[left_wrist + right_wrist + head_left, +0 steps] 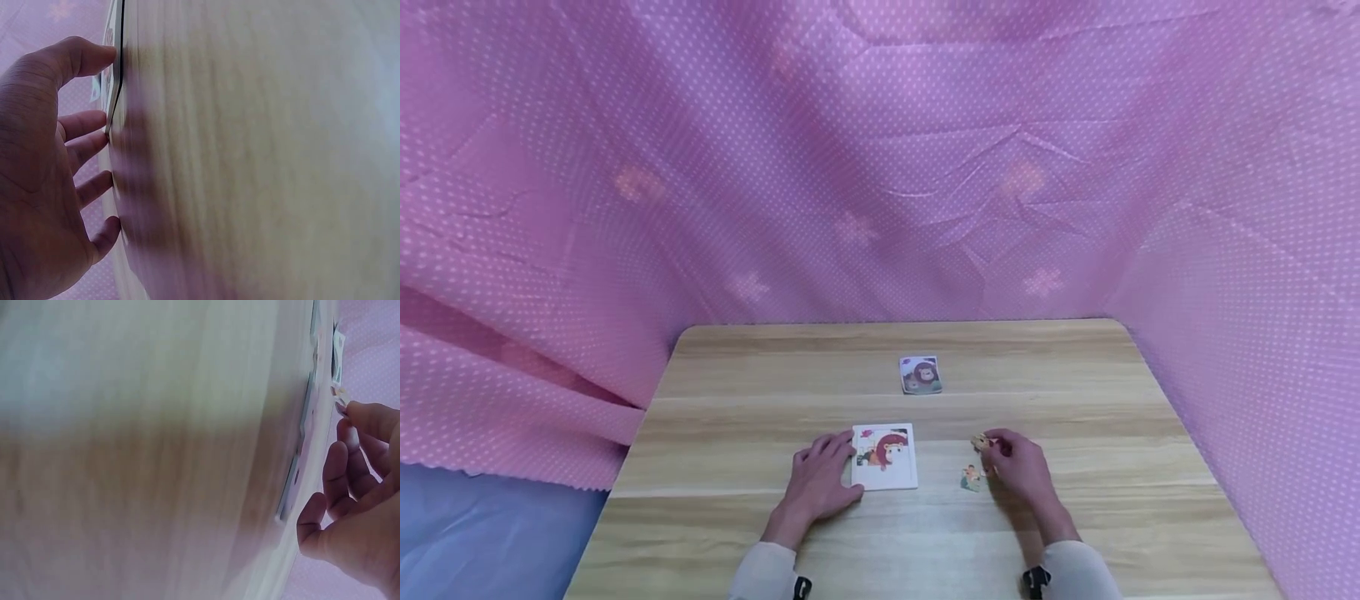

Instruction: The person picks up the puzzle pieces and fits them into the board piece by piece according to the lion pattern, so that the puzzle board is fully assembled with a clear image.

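Observation:
A white puzzle tray (884,483) lies on the table, partly filled with pieces showing a red-maned lion (891,450). My left hand (822,482) rests along its left side, fingers spread, thumb at the lower left corner. In the left wrist view the thumb and some fingertips of the left hand (50,150) touch the tray's edge (117,75). To the right of the tray, my right hand (1018,467) pinches a small puzzle piece (340,403) between thumb and forefinger. Loose puzzle pieces (971,478) lie just beside that hand; some are partly hidden by it.
Behind the tray lies a picture card (921,375) with a lion on it. The wooden table (737,375) is bounded at the back and sides by pink dotted cloth (925,208). Blue fabric (482,533) shows at the lower left.

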